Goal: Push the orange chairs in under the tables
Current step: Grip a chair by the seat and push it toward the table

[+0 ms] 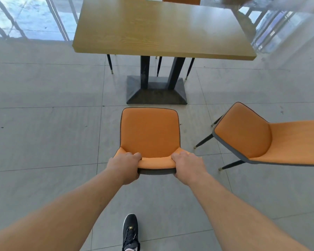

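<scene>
An orange chair (150, 132) stands in front of me, its seat facing the wooden table (161, 28). My left hand (126, 166) grips the left end of its backrest top. On the right end, my right hand (188, 166) is closed around the same edge. The seat's front edge lies just short of the table's dark base (156, 93), outside the tabletop's near edge. A second orange chair (252, 136) stands to the right, turned sideways and away from the table. The held chair's legs are hidden.
Across the table, two more orange chair backs (181, 0) show at its far side, their thin black legs (110, 64) visible beneath. Glass railings (34, 17) run along the far left and right. My black shoe (130, 230) is on the grey tiled floor.
</scene>
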`<action>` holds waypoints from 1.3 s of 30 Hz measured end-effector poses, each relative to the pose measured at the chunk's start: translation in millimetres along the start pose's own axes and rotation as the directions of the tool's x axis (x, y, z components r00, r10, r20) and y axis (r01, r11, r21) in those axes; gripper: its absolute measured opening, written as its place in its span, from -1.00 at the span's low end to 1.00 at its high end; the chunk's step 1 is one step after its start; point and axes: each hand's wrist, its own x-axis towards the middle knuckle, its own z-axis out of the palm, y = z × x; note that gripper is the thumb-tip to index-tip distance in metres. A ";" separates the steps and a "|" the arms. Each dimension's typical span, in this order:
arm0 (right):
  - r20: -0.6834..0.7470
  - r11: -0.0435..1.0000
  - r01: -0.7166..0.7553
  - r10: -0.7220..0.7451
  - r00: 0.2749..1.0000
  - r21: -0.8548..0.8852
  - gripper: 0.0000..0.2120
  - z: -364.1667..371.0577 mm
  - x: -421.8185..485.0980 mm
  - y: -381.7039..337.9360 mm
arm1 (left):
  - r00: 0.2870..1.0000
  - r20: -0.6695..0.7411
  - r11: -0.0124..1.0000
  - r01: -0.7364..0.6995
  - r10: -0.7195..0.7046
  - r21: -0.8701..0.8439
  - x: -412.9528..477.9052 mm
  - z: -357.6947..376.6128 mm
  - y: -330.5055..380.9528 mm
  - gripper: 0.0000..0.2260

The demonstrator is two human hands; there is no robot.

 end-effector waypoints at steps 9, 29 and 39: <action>-0.001 0.999 0.019 -0.019 1.000 0.049 -0.78 -31.1 56.6 -8.8 | 0.998 -0.013 0.997 0.057 -0.056 0.044 49.6 -42.9 -28.3 -0.75; -0.025 0.986 0.168 -0.168 0.986 0.012 -0.79 -122.5 195.4 23.7 | 0.976 -0.148 0.987 0.152 -0.157 -0.046 167.9 -120.6 -55.6 -0.92; -0.034 0.987 0.160 -0.161 0.986 -0.020 -0.82 -165.1 252.0 24.3 | 0.980 -0.135 0.988 0.141 -0.148 -0.059 215.9 -153.1 -74.8 -0.94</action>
